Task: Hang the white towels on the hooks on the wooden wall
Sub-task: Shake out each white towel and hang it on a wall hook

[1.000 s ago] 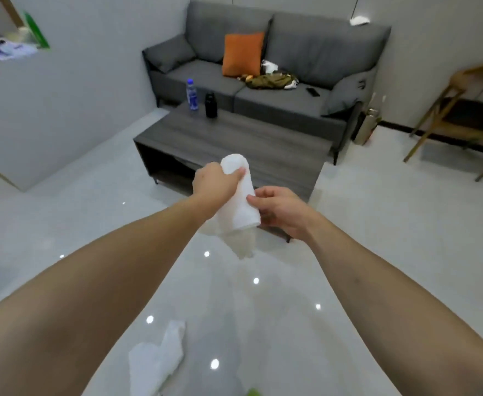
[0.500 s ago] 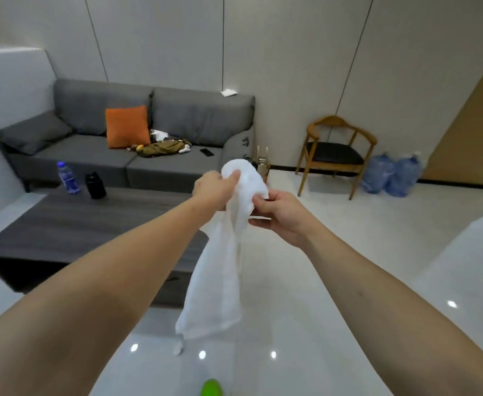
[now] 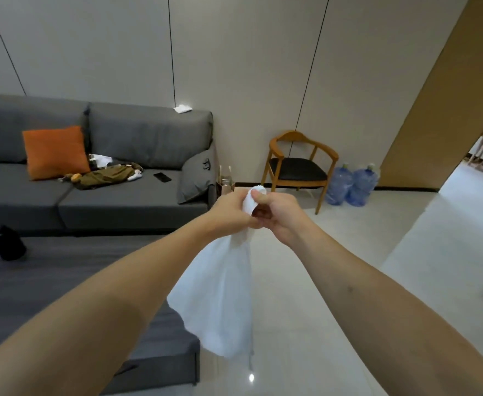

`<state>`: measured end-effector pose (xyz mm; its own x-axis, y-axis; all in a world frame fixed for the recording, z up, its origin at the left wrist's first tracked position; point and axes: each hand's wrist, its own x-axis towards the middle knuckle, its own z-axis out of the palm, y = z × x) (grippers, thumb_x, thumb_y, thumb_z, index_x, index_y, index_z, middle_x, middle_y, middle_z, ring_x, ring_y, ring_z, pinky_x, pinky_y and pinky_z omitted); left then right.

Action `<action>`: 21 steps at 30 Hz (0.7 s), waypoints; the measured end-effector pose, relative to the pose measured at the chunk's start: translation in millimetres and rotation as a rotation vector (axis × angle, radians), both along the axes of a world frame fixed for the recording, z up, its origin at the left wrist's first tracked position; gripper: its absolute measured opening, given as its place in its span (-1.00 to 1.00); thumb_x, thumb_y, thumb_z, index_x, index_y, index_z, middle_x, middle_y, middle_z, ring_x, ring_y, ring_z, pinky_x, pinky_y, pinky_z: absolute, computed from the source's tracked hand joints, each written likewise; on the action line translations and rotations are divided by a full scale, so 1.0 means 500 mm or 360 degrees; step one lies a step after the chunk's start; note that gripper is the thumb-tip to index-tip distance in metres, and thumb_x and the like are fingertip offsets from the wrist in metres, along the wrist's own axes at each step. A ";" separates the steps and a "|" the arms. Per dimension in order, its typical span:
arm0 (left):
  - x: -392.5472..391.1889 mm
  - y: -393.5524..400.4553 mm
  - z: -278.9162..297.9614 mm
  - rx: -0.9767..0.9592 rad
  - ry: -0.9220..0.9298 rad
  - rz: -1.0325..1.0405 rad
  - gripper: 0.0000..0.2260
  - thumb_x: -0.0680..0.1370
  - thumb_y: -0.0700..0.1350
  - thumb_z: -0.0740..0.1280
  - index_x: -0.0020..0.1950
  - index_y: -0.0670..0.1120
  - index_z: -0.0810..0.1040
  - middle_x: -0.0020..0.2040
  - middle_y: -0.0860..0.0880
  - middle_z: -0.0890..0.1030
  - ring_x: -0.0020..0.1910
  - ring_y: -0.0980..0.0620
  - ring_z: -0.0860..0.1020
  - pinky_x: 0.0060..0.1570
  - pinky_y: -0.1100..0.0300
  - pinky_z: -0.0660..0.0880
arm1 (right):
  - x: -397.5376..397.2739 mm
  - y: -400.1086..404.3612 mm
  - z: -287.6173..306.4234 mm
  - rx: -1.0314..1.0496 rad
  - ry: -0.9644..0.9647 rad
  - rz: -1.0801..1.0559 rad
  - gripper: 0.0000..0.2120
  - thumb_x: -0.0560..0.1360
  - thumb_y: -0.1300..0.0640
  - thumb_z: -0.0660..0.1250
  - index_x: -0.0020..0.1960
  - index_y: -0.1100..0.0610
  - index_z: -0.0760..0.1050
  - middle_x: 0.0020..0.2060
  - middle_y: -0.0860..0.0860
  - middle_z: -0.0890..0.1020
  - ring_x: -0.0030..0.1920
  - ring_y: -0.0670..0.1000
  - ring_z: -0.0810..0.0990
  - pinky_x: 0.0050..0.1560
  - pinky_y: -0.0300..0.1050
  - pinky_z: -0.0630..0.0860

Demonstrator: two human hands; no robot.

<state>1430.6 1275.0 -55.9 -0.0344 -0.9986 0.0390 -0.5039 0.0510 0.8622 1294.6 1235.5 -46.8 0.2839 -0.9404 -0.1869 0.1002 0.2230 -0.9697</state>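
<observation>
A white towel [image 3: 220,292] hangs in front of me, bunched at its top between both hands. My left hand [image 3: 230,208] grips the gathered top from the left. My right hand [image 3: 277,212] grips it from the right, thumb over the small white fold that sticks up. The two hands touch each other. The towel's lower part drapes down loose over the floor. A brown wooden wall panel [image 3: 434,110] stands at the right; no hooks show on it.
A grey sofa [image 3: 120,195] with an orange cushion [image 3: 54,151] lines the far wall. A dark coffee table [image 3: 49,281] sits at lower left with a black bottle [image 3: 7,242]. A wooden chair [image 3: 299,167] and two blue water jugs [image 3: 351,185] stand by the wall.
My view has swung right and upward, from the floor and table to the wall and chair. The towel has unrolled and hangs longer, and my hands have closed together at its top.
</observation>
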 end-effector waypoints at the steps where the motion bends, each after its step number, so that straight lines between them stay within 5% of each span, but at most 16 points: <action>1: 0.000 -0.027 -0.006 -0.0086 -0.0135 0.0079 -0.55 0.35 0.01 0.52 0.21 0.06 0.51 0.03 0.06 0.61 0.03 0.07 0.57 -0.03 0.15 0.54 | 0.010 -0.025 -0.001 0.0006 0.0018 -0.0010 -0.78 0.51 0.15 0.44 0.07 0.28 0.61 -0.10 0.17 0.73 -0.07 0.13 0.72 -0.06 0.02 0.67; 4: 0.015 -0.113 -0.015 -0.0249 -0.0313 0.0369 -0.78 0.46 -0.05 0.43 0.08 0.03 0.52 -0.07 0.04 0.60 -0.06 0.04 0.56 -0.24 0.23 0.42 | 0.027 -0.099 -0.005 -0.0044 0.0020 0.0143 -0.77 0.53 0.15 0.43 0.10 0.28 0.63 -0.05 0.18 0.72 -0.03 0.10 0.68 0.06 0.02 0.65; 8: 0.050 -0.238 -0.016 -0.0137 -0.0113 0.0374 -0.92 0.55 -0.09 0.38 0.00 0.00 0.65 -0.09 -0.02 0.67 -0.05 -0.01 0.60 -0.10 0.13 0.51 | 0.023 -0.228 -0.006 -0.0180 -0.0057 0.0310 -0.73 0.53 0.09 0.42 0.13 0.25 0.63 -0.05 0.18 0.71 -0.06 0.07 0.65 0.06 -0.03 0.65; 11: 0.063 -0.328 -0.012 -0.0052 0.0120 0.0494 -0.82 0.60 -0.01 0.29 -0.04 -0.03 0.67 -0.08 -0.09 0.68 -0.05 -0.10 0.63 -0.05 0.01 0.56 | 0.030 -0.354 -0.022 -0.0482 0.0417 0.0253 -0.54 0.45 0.08 0.51 0.29 0.11 0.48 0.12 0.12 0.61 0.10 0.05 0.59 0.09 -0.02 0.61; 13: 0.073 -0.386 -0.008 -0.0031 0.0285 0.0606 -0.80 0.62 -0.03 0.27 0.06 -0.06 0.66 -0.02 -0.09 0.68 0.01 -0.10 0.64 0.02 -0.02 0.58 | 0.035 -0.432 -0.035 -0.0490 0.0670 0.0545 -0.41 0.40 0.03 0.55 0.35 0.02 0.39 0.15 0.00 0.56 0.14 0.03 0.57 0.07 -0.03 0.60; 16: 0.093 -0.464 0.006 -0.0033 0.0348 0.0726 -0.80 0.64 -0.02 0.26 0.12 -0.05 0.63 0.01 -0.06 0.67 0.02 -0.06 0.62 0.00 0.02 0.55 | 0.046 -0.544 -0.058 -0.0507 0.1012 0.0868 -0.64 0.41 0.02 0.54 0.14 0.07 0.56 -0.01 -0.01 0.66 0.01 0.05 0.66 -0.12 -0.10 0.66; 21: 0.170 -0.540 0.026 -0.0107 0.0366 0.1036 -0.86 0.64 0.02 0.25 0.10 0.08 0.58 0.00 -0.01 0.64 0.00 -0.02 0.60 -0.02 0.01 0.56 | 0.101 -0.696 -0.076 -0.0715 0.1173 0.0935 -0.74 0.41 0.03 0.50 -0.06 0.21 0.65 -0.14 0.10 0.71 -0.12 0.07 0.68 -0.07 0.03 0.66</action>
